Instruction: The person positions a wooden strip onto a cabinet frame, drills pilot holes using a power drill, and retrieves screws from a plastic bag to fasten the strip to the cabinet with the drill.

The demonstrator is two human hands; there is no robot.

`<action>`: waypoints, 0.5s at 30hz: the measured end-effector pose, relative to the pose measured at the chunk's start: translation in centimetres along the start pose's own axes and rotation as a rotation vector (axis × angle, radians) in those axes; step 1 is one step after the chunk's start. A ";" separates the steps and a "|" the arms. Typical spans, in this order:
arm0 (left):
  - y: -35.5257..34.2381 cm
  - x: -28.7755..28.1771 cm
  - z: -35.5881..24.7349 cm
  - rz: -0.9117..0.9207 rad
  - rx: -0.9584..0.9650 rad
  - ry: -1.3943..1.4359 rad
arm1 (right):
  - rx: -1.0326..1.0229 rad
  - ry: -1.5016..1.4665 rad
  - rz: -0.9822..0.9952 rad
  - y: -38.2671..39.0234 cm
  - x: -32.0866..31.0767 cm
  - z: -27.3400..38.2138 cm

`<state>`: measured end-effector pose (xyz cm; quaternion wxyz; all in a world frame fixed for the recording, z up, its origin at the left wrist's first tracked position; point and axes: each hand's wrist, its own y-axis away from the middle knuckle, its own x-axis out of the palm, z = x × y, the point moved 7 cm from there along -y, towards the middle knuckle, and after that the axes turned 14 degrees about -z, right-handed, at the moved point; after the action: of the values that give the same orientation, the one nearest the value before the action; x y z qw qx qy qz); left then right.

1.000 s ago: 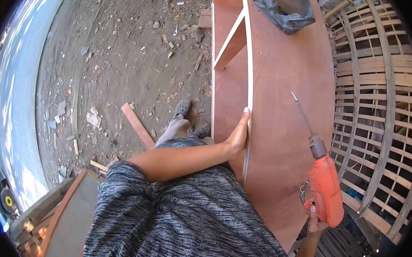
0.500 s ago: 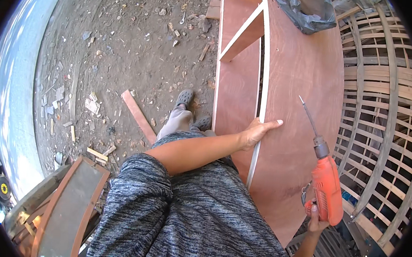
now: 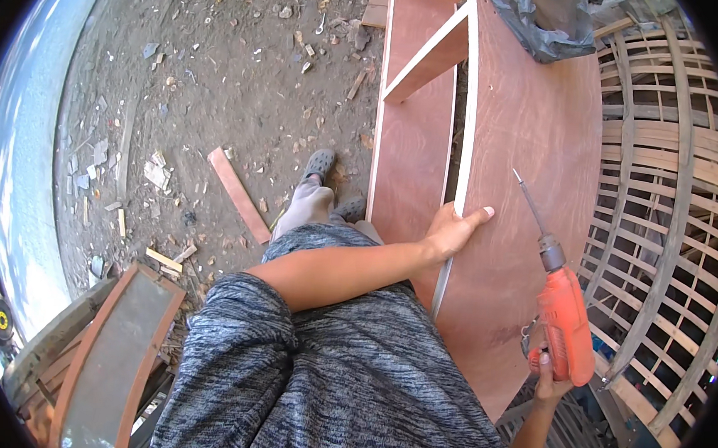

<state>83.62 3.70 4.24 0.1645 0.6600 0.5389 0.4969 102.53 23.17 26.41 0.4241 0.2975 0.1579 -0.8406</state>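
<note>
A reddish-brown plywood cabinet frame [image 3: 414, 157] with pale edges stands in front of me, a cross shelf [image 3: 430, 58] dividing its inside. My left hand [image 3: 455, 231] is closed over the pale edge of its broad side panel [image 3: 532, 128], thumb lying on the panel's face and fingers hidden within. To the right, my right hand [image 3: 549, 380] is wrapped round the handle of an orange power drill [image 3: 567, 322]. A long, thin bit [image 3: 531, 201] sticks out of the drill's dark chuck [image 3: 551, 252], its tip over the panel and seemingly apart from it.
A grey plastic bag [image 3: 548, 25] rests on the panel's far end. Slatted wooden lattice [image 3: 660, 203] stands along the right. Wood scraps and a loose board [image 3: 239, 195] litter the dirt floor at left. A wood-framed panel [image 3: 108, 365] leans at lower left.
The drill has shifted slightly left in view, its bit tip with it. My left hand keeps its hold on the panel edge. The whole view has moved a little.
</note>
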 end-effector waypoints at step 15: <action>4.3 -1.0 -0.9 -0.381 0.866 -0.606 | 0.007 0.045 0.018 -0.4 0.0 0.1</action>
<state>85.32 0.93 7.43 0.1128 0.6715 0.7321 -0.0202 102.14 23.35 26.51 0.4268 0.3192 0.1618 -0.8305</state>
